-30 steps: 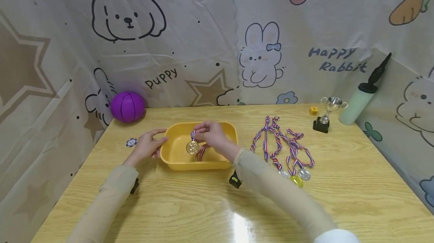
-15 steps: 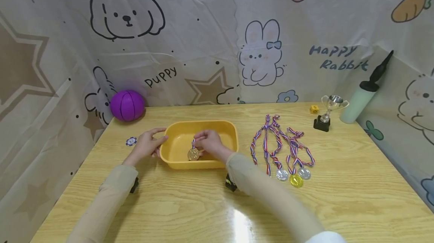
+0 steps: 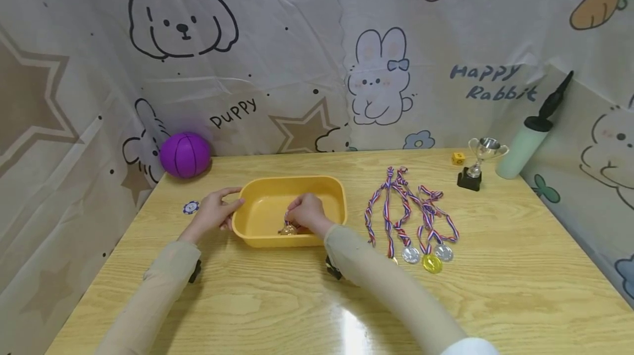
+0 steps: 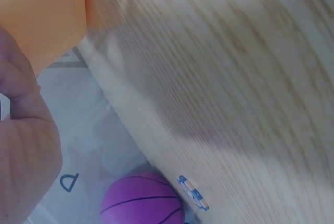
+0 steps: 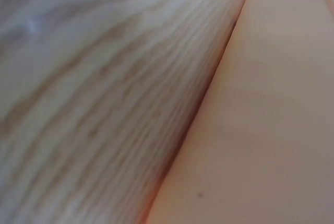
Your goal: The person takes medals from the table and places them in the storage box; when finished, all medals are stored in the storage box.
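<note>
A yellow tub (image 3: 262, 184) stands on the wooden table (image 3: 307, 300). My right hand (image 3: 304, 213) is down inside it, pinching the ribbon of a gold medal (image 3: 288, 229) that lies on the tub's floor. My left hand (image 3: 214, 211) holds the tub's left rim, thumb on top. In the left wrist view the tub's orange wall (image 4: 42, 15) fills the top left corner beside my hand (image 4: 23, 145). The right wrist view shows only the tub's outer wall (image 5: 261, 119) against the table.
Several medals with striped ribbons (image 3: 411, 217) lie right of the tub. A purple ball (image 3: 185, 154) and a small blue chip (image 3: 190, 207) sit at the left; both also show in the left wrist view. A small trophy (image 3: 477, 162), a yellow die (image 3: 458, 158) and a pump (image 3: 530, 137) stand back right.
My right hand has lowered the gold medal from above the tub down onto its floor. The left hand has stayed on the rim.
</note>
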`<action>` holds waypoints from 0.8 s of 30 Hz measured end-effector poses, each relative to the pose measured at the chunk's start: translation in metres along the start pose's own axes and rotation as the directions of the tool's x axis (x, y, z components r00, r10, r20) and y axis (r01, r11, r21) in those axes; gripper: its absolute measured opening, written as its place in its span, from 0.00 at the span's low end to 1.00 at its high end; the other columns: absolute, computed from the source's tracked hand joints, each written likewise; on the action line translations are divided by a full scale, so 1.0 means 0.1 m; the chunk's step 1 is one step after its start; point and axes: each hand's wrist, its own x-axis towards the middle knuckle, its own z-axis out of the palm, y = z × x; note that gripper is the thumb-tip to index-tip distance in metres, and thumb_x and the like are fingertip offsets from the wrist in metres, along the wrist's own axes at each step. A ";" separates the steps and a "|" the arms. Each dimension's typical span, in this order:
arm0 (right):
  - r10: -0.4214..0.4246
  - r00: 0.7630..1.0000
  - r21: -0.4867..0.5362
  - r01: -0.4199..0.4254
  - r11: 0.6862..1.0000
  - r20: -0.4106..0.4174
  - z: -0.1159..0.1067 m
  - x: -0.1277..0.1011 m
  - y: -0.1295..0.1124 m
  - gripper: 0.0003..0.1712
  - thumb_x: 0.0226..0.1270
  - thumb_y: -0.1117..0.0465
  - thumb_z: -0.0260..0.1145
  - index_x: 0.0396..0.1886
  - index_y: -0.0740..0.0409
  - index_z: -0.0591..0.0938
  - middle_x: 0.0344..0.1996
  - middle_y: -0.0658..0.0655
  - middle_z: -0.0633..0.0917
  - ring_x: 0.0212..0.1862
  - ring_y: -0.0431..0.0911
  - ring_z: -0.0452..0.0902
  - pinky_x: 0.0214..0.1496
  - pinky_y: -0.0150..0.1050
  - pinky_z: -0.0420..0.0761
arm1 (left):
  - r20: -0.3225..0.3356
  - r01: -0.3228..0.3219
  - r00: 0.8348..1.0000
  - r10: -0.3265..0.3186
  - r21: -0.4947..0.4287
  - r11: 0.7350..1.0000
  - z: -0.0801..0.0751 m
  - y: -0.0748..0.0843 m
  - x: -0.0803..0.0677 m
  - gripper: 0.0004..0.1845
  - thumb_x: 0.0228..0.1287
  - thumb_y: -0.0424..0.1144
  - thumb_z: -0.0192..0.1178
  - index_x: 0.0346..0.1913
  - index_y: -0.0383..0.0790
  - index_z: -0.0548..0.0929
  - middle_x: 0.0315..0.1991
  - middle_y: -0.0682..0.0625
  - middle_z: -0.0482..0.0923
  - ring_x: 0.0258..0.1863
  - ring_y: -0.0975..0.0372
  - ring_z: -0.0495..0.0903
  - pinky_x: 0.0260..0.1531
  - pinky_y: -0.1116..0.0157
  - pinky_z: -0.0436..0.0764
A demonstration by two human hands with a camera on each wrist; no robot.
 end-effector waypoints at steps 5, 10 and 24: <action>0.013 1.000 -0.040 -0.013 0.999 -0.011 -0.01 -0.01 0.00 0.08 0.52 0.70 0.73 0.27 0.60 0.80 0.18 0.52 0.79 0.17 0.41 0.74 0.15 0.31 0.76 | -0.004 0.001 1.000 -0.001 -0.002 1.000 0.00 -0.01 0.00 0.29 0.70 0.43 0.57 0.68 0.34 0.66 0.11 0.52 0.74 0.07 0.67 0.70 0.08 0.69 0.72; 0.001 1.000 -0.063 -0.001 0.998 -0.009 -0.03 -0.02 0.01 0.08 0.53 0.67 0.73 0.29 0.60 0.81 0.18 0.52 0.79 0.19 0.42 0.75 0.17 0.32 0.77 | -0.010 -0.006 1.000 0.006 0.017 1.000 0.00 -0.01 0.00 0.29 0.70 0.44 0.57 0.68 0.34 0.66 0.11 0.53 0.74 0.07 0.66 0.71 0.08 0.69 0.72; -0.038 0.999 -0.064 0.039 0.997 0.021 -0.29 -0.08 -0.15 0.13 0.54 0.64 0.73 0.37 0.61 0.81 0.31 0.57 0.88 0.33 0.53 0.86 0.34 0.46 0.85 | -0.020 0.004 1.000 -0.004 0.034 0.999 0.02 -0.01 0.00 0.28 0.70 0.43 0.56 0.69 0.35 0.66 0.11 0.52 0.74 0.07 0.62 0.73 0.08 0.68 0.72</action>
